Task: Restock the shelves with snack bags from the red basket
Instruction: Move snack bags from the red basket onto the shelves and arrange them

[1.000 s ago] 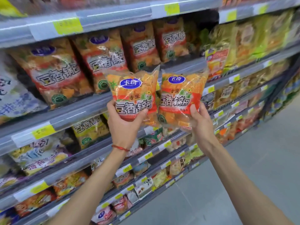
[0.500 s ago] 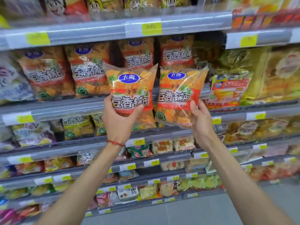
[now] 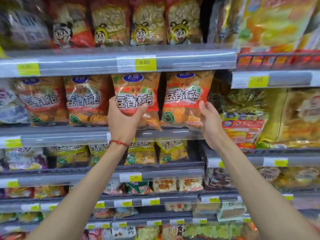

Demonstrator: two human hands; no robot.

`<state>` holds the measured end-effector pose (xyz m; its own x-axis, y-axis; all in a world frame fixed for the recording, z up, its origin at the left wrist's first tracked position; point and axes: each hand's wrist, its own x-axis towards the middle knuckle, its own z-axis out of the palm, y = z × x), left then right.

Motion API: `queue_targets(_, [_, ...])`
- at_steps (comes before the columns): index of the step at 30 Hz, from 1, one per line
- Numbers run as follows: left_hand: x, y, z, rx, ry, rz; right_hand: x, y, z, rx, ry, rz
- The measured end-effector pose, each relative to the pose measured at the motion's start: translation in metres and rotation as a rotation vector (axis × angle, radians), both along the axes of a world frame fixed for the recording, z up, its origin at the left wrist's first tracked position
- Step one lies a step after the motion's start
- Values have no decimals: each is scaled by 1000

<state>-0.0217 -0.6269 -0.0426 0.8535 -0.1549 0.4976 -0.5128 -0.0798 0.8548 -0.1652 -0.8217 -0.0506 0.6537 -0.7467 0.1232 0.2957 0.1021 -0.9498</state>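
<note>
Placing step: left hand (image 3: 122, 121) grips one orange snack bag (image 3: 136, 99), right hand (image 3: 208, 118) grips another bag (image 3: 183, 99), both at the shelf (image 3: 69, 134); next, push in and let go.

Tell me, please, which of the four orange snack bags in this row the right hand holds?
The rightmost orange bag: the right hand grips its right edge. The next bag is in the left hand; the other two bags stand untouched.
</note>
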Motion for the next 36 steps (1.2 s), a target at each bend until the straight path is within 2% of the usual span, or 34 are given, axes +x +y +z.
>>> queue_targets(4, [18,-17,6,-12,2,23,22,-28,10,-78,55,-27])
queue_targets(8, [36,-31,3,16,50,25,29,-38,13,-472,225,-118])
queue_targets(11, [39,-36,-1,18,35,46,30,-45,4,-622,297,-224])
queue_targets(18, [29,-37,-8,103,-31,84,29,-44,-4,-699,379,-335])
queue_targets(25, [19,-32,-9,189,-16,106,9,-31,0,-682,366,-120])
queue_targets(32, [23,-33,-4,240,-11,98,17,-32,9,-613,457,-162])
queue_targets(36, [21,-28,0,355,21,103,17,-26,14,-590,465,-153])
